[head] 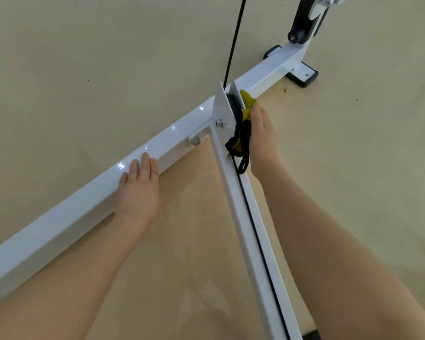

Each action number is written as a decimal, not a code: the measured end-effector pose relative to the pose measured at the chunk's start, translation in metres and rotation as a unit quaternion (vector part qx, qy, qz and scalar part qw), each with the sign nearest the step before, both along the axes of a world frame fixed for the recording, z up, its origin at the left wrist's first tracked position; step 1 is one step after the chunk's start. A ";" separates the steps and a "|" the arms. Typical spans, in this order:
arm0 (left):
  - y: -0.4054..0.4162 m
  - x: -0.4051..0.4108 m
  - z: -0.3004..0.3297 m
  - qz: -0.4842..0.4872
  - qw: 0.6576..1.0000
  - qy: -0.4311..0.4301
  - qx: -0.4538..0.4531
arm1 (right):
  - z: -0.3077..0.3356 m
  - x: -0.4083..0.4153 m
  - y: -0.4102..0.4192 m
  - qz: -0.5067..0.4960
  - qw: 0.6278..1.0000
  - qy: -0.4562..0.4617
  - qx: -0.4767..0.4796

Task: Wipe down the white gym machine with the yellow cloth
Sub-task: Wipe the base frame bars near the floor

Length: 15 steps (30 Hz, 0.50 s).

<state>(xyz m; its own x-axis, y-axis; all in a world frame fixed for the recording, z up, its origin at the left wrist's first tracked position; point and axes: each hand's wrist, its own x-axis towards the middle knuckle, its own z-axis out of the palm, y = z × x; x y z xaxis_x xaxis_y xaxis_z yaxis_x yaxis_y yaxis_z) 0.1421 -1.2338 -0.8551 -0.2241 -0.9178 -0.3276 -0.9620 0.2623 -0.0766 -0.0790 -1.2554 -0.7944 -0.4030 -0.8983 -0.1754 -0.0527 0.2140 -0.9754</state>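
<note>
The white gym machine's long base bar runs diagonally from the lower left to the upper right across the beige floor. A second white bar branches toward me from a white bracket that holds a black pulley. My left hand rests flat on the long bar, fingers straight. My right hand presses the yellow cloth against the right side of the bracket. The cloth's black-edged part shows between my palm and the plate. Whether the fingers curl round the cloth is hidden.
A black cable rises from the pulley to the top edge, and another runs along the branch bar. At the upper right stand the machine's black-capped foot and a black and white upright post. Beige floor lies all around.
</note>
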 end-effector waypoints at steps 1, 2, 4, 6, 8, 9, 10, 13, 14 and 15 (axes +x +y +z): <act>0.000 -0.001 0.000 0.001 1.000 0.000 0.001 | -0.010 -0.004 0.003 0.027 0.999 -0.037 0.013; 0.000 -0.001 0.000 0.001 1.000 0.001 0.001 | -0.021 -0.007 0.009 0.047 0.997 -0.051 0.031; 0.001 -0.001 0.000 0.003 1.000 0.001 0.003 | -0.039 -0.005 0.023 0.075 0.993 -0.054 0.078; 0.001 -0.001 0.000 0.001 1.000 -0.010 0.001 | -0.041 -0.001 0.024 0.067 0.992 -0.049 0.094; 0.001 -0.001 -0.001 -0.004 1.000 -0.024 -0.003 | -0.035 -0.001 0.019 0.041 0.994 -0.078 0.063; 0.001 -0.001 -0.001 -0.004 1.000 -0.025 -0.004 | -0.031 -0.003 0.018 0.037 0.993 -0.106 0.026; 0.001 -0.001 -0.002 -0.002 1.000 -0.023 -0.005 | -0.026 -0.002 0.018 0.036 0.993 -0.116 -0.004; 0.002 -0.002 -0.002 0.002 1.000 -0.023 -0.006 | -0.025 0.007 0.027 0.028 0.995 -0.071 -0.060; 0.002 -0.003 -0.001 0.002 1.000 -0.023 -0.005 | -0.025 0.010 0.030 0.027 0.995 -0.057 -0.075; 0.002 -0.004 -0.001 0.003 1.000 -0.023 -0.003 | -0.026 0.010 0.033 0.025 0.996 -0.043 -0.080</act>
<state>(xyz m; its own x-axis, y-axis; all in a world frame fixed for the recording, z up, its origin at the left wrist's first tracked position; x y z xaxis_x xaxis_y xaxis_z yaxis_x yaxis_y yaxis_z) 0.1386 -1.2314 -0.8556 -0.2033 -0.9213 -0.3315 -0.9591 0.2554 -0.1217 -0.0693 -1.2227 -0.8209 -0.3471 -0.9359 -0.0598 0.0268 0.0539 -0.9982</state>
